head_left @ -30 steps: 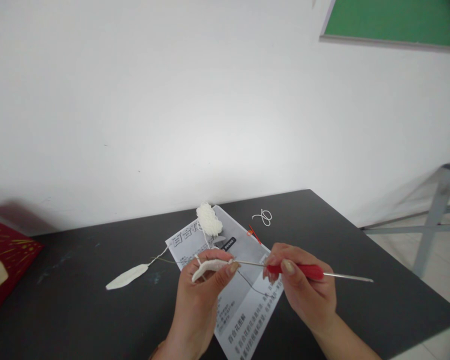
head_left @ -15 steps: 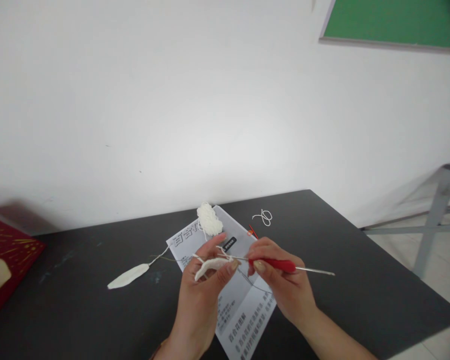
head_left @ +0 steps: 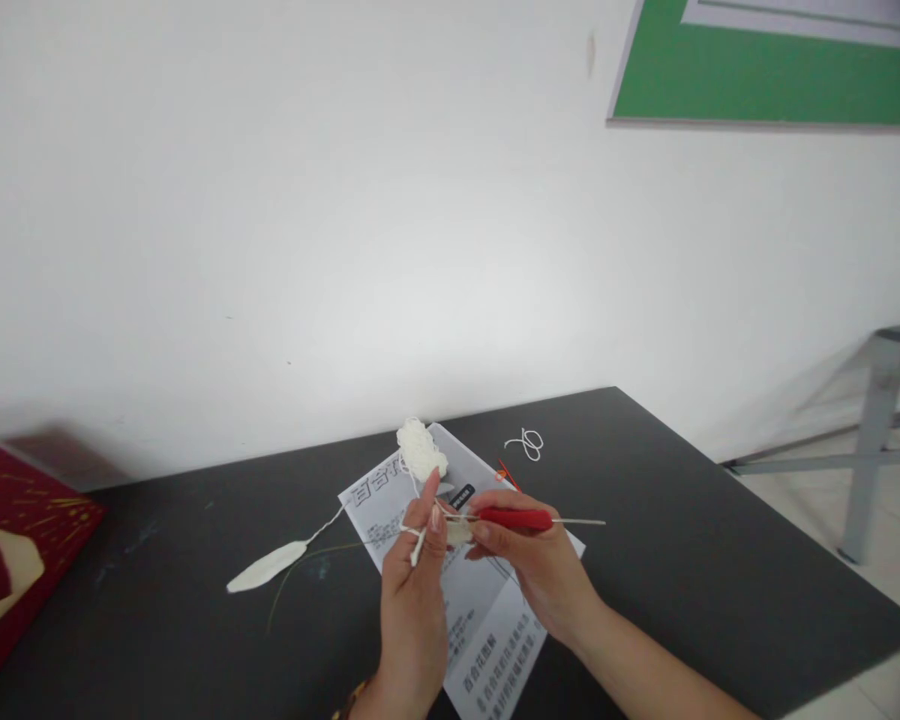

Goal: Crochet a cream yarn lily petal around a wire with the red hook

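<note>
My right hand point(head_left: 544, 565) is closed around the red handle of a crochet hook point(head_left: 521, 518); its metal end sticks out to the right. The hook's tip meets a small white crochet piece point(head_left: 459, 533) between my hands, partly covered by fingers. My left hand point(head_left: 418, 590) pinches that piece with thumb and fingers, white yarn running over the raised index finger. The yarn comes from a white yarn ball point(head_left: 421, 450) just beyond. A thin wire point(head_left: 300, 558) trails leftward from the work. Left of my hands lies a white leaf-shaped crochet piece point(head_left: 268, 567) with a yarn tail.
Under my hands, a printed paper sheet point(head_left: 487, 635) lies on the black table point(head_left: 675, 560). Behind my right hand are a small red tool point(head_left: 508, 474) and a loop of white yarn point(head_left: 530, 443). A red printed box or bag point(head_left: 52, 520) stands at the left edge, a wall behind.
My right hand with the hook has moved left, closer to my left hand. The left thumb has risen toward the index finger, and the crochet piece is more covered. The view has shifted slightly.
</note>
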A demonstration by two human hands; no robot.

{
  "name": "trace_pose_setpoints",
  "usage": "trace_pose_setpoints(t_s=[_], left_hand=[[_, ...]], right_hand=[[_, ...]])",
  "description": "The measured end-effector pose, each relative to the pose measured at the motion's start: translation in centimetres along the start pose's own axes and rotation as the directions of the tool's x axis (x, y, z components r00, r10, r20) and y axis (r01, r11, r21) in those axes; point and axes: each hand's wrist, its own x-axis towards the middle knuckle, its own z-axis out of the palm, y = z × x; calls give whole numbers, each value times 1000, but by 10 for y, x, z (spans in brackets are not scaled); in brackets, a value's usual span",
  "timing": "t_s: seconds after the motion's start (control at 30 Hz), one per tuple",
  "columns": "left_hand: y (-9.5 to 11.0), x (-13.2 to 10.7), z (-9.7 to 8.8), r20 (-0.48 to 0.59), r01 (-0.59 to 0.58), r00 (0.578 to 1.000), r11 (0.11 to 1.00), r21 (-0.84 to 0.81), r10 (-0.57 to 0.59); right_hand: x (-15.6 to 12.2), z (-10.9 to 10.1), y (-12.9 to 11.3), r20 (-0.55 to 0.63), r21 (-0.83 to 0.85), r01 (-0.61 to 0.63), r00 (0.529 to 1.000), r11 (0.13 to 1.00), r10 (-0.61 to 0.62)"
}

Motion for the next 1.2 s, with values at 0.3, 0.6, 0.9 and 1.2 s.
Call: trace_pose_setpoints(t_s=[0.3, 0.6, 0.9, 1.2], left_hand=[[-3, -4, 3, 46, 77, 996, 986, -151, -71], [7, -3, 8, 102, 6, 995, 992, -123, 6], [16, -2, 8, 78, 1, 997, 993, -120, 8], [26, -6, 9, 71, -44, 996, 987, -155, 55]], right_hand=[[0, 4, 2, -19, 125, -16, 1000, 992, 18], [-4, 4, -9, 108, 4, 98, 989, 995, -98], [-5, 2, -10, 14, 167, 37, 999, 985, -40], [-3, 0, -17, 67, 295, -38, 998, 955, 19]])
